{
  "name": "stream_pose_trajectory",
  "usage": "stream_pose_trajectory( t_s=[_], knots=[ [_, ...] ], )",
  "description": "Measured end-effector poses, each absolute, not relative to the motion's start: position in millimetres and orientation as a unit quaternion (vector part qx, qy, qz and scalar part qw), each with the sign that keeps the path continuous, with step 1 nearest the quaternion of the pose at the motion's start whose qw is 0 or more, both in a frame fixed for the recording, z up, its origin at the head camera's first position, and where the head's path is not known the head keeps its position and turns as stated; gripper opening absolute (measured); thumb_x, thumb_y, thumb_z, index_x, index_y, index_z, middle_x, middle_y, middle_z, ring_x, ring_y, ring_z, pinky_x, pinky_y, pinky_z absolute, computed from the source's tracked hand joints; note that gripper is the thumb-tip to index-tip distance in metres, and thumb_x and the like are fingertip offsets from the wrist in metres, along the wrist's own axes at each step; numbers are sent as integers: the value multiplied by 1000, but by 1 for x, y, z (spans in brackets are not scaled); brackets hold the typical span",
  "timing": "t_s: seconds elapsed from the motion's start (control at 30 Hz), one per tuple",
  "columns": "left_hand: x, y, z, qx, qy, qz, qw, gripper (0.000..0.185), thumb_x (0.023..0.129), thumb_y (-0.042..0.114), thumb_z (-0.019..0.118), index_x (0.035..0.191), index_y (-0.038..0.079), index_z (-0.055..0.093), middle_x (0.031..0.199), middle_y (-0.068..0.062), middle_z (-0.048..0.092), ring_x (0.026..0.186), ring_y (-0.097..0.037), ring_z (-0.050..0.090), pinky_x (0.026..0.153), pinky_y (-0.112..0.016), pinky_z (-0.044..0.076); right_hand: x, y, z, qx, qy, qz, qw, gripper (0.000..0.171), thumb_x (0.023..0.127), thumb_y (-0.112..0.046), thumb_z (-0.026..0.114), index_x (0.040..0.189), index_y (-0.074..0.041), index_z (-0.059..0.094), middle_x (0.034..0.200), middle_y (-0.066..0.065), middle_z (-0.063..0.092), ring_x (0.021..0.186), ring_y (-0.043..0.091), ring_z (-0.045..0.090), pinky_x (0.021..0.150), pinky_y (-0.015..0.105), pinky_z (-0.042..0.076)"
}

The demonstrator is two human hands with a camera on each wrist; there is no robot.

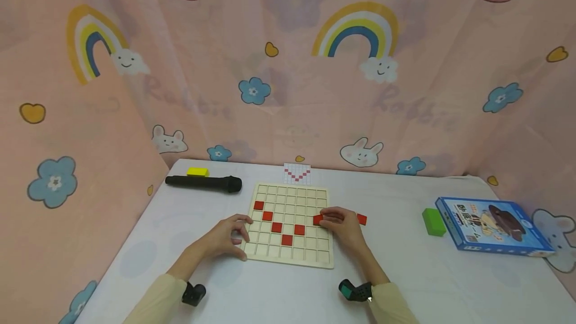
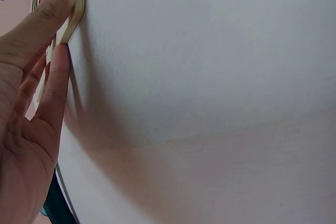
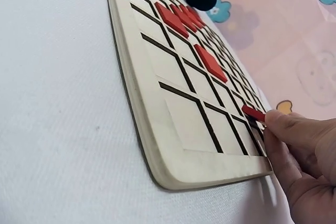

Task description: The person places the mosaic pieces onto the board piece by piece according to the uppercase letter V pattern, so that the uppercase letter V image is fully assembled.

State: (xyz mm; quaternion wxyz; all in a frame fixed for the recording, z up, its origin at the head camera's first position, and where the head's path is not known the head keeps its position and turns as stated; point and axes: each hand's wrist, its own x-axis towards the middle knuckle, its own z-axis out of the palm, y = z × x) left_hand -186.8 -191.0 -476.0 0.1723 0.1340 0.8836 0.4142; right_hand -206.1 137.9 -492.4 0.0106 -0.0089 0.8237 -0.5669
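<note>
A pale wooden grid board lies on the white table, with several red square tiles set in its cells along a diagonal and back up. My right hand pinches one more red tile over a cell near the board's right edge. The right wrist view shows that held tile tilted at my fingertips above the board. My left hand rests with its fingers against the board's left edge. A spare red tile lies on the table beside my right hand.
A small card with a red V pattern lies behind the board. A black cylinder and a yellow block are at the back left. At the right are a green block and a blue box. Pink curtains surround the table.
</note>
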Motion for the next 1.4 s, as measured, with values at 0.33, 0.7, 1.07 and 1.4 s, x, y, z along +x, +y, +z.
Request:
stream_pose_trajectory(
  t_s=[0.33,0.7,1.07,1.4],
  knots=[
    [-187,-190,-476,137,885,411,168,32,62,6,89,80,13,63,137,-3,46,127,-30,40,86,-24,53,-207,124,-491,-17,845,-535,-8,28,80,1,74,107,-2,69,103,9,69,91,22,65,82,31,55],
    [-188,-189,-477,137,887,406,170,32,62,7,89,80,14,63,138,-3,46,128,-30,40,87,-24,53,-203,146,-488,-15,837,-546,-26,28,81,3,72,108,0,67,105,13,68,93,24,66,79,23,55],
    [-185,-190,-473,132,889,405,170,32,62,6,89,80,13,63,137,-4,47,126,-30,41,86,-25,53,-199,199,-491,12,867,-492,-79,29,82,3,72,110,1,66,104,16,69,91,24,66,76,15,52],
    [-185,-190,-474,133,885,413,171,32,62,6,89,80,13,63,137,-4,47,127,-30,40,87,-25,53,-201,220,-497,66,890,-450,-42,31,87,-5,69,116,1,63,106,20,66,94,30,62,89,44,52]
  ],
)
